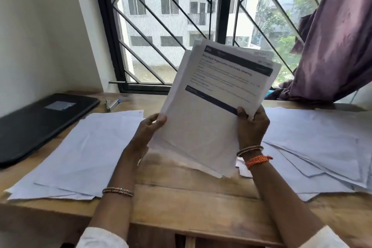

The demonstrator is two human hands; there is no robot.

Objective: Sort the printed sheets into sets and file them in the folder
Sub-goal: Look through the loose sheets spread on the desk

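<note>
A closed black folder (40, 125) lies at the desk's far left, beyond a pile of face-down sheets (80, 153), nearer the left hand (150, 127), which pinches the lower left edge of a raised sheaf of printed sheets (211, 106); the right hand (251, 125) grips the opposite edge, long axis tilted up-right, its blurred heading unreadable, another pile (314, 147) at right

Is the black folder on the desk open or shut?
Shut: the black folder lies flat at the desk's left, cover down, no sheets showing inside.
</note>
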